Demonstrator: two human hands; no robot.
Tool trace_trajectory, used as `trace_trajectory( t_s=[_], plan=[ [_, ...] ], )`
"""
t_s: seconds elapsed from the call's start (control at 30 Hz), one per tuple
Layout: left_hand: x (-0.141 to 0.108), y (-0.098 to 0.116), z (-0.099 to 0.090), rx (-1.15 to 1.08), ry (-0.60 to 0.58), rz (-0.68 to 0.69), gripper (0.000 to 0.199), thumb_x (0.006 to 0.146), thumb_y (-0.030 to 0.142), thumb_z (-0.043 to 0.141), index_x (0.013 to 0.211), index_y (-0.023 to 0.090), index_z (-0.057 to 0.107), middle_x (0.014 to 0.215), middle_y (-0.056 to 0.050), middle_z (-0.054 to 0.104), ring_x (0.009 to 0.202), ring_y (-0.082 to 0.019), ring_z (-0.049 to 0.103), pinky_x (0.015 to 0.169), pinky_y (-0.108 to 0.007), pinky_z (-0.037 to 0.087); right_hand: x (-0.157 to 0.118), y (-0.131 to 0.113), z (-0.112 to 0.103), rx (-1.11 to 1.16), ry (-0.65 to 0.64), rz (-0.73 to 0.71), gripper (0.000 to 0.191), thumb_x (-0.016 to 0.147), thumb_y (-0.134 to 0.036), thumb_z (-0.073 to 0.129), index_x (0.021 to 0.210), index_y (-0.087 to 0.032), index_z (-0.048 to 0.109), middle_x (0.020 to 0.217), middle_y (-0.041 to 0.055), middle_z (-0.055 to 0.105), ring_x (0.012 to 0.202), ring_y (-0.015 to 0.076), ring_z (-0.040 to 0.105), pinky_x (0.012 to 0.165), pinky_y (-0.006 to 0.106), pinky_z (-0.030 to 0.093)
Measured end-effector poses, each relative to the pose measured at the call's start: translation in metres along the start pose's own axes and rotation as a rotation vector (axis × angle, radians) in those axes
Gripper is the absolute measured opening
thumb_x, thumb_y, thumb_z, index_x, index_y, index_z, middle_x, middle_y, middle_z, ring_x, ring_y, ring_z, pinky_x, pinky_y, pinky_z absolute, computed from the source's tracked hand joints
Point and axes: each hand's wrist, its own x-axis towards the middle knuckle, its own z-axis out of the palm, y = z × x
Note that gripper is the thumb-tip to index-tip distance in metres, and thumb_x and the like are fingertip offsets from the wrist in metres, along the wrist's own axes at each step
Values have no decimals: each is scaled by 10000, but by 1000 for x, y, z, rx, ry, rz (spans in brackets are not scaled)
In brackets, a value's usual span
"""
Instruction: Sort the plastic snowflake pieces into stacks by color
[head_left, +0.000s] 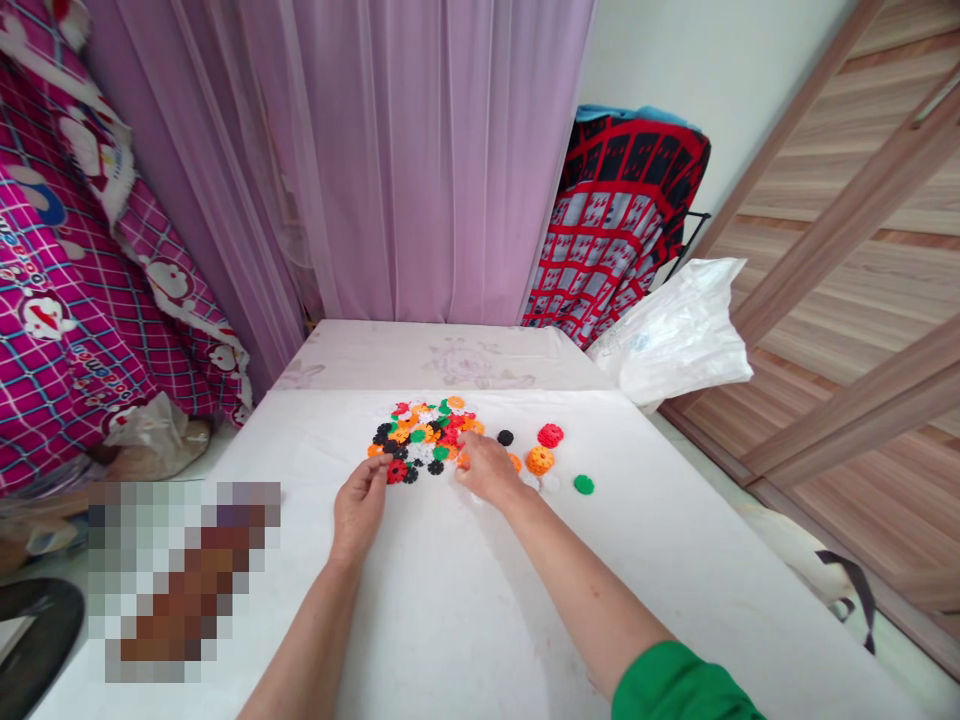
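Small notched plastic snowflake discs in red, orange, black, green and white lie in a loose pile [420, 432] on the white-covered table. At the pile's near left edge, my left hand [360, 510] is closed, with its fingertips at a red snowflake disc [397, 472]. My right hand [486, 468] reaches into the right side of the pile, index finger and thumb apart around an orange disc [463, 460]. Right of that hand sit single-colour groups: black [505, 438], red [550, 435], orange [540, 460], green [584, 484] and white [550, 483], the white partly hidden by my wrist.
The white table cover [435, 600] reaches back to a flower-patterned cloth [480, 360]. A white plastic bag [675, 330] stands at the far right edge. Purple curtains [420, 160] hang behind, and a wooden wardrobe [847, 280] is on the right. A blurred-out patch covers the left front.
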Motion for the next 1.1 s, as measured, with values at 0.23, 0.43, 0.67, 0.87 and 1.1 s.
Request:
trace_trajectory(
  t_s=[0.23, 0.43, 0.67, 0.87, 1.1],
  plan=[
    [1, 0, 0, 16, -4, -6, 379, 779, 480, 550, 976, 194, 701, 1001, -65, 738, 960, -220, 657, 930, -370, 471, 1, 54, -21, 89, 46, 91, 475, 738, -183, 649, 1198, -184, 531, 1033, 48, 690, 918, 170, 630, 781, 258, 403],
    [0, 3, 0, 28, 9, 14, 369, 769, 475, 549, 953, 196, 706, 992, -61, 740, 952, -217, 659, 927, -366, 474, -5, 69, -22, 24, -30, 45, 466, 736, -152, 624, 1193, -173, 537, 1061, 66, 689, 939, 189, 628, 777, 263, 389],
    [-1, 7, -1, 35, -2, -18, 383, 757, 486, 552, 962, 200, 705, 1000, -62, 739, 976, -223, 654, 936, -370, 466, -8, 65, -25, -104, -107, 26, 473, 755, -146, 582, 1226, -163, 542, 1094, 95, 678, 997, 216, 610, 828, 282, 383],
    [1, 1, -1, 8, -12, -9, 393, 761, 490, 565, 975, 189, 701, 995, -69, 735, 964, -221, 657, 939, -374, 467, -11, 68, -31, -131, -106, 0, 454, 762, -189, 586, 1215, -167, 574, 1155, 102, 658, 1043, 225, 588, 866, 293, 369],
    [2, -3, -1, -1, -9, -6, 384, 758, 486, 572, 972, 194, 703, 1001, -72, 736, 978, -228, 657, 948, -385, 466, -11, 51, -28, -168, -129, -65, 355, 807, -290, 579, 1147, -195, 625, 1090, 71, 703, 1052, 238, 571, 841, 314, 373]
  ],
)
